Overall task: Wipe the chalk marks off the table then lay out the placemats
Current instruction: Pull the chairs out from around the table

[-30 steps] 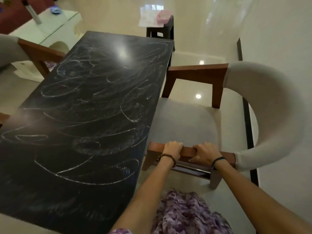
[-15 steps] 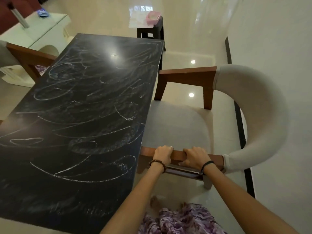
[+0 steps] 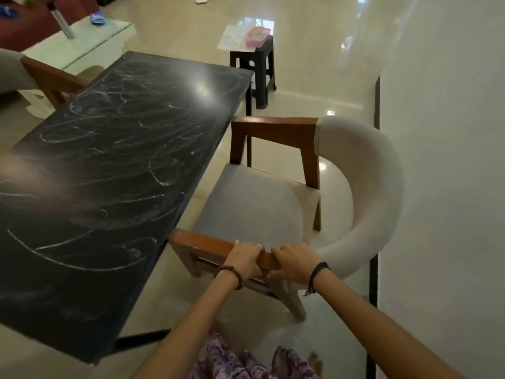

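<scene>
- Wooden armrest (image 3: 216, 246) of the chair (image 3: 254, 206) is what I have in both hands: left hand (image 3: 243, 259) wrapped over the top, fingers curled round the rail; right hand (image 3: 293, 262) just beside it, fingers curled over, thumb underneath.
- Chair sits hard against the long edge of the black table (image 3: 114, 170), front end of the armrest at or just under the tabletop lip.
- Risk 1: if I drag or swing it now, I think the armrest corner scrapes or catches under the table edge. I'd clear it sideways first.
- Risk 2: both grips are on one side only. Lifting from here likely tips the chair toward the wall (image 3: 442, 187), and the padded backrest (image 3: 377, 181) looks close to it, so a bump is plausible.
- Risk 3: glossy tile floor (image 3: 300, 77). Legs may skid or screech, and my feet are near the nearest chair leg (image 3: 295, 305).
- Chalk marks (image 3: 117, 165) cover most of the tabletop, loops and smears from near end to far end. Nothing wiped yet, by the look of it.
- No cloth in either hand and none on the table that I can see.
- Placemats: I'd guess the flat sheet (image 3: 232, 41) on the dark stool (image 3: 259, 67) beyond the far end, under a pink basket (image 3: 258, 36). Too small to confirm. Well apart from me, so fetching means going round the chair.
</scene>
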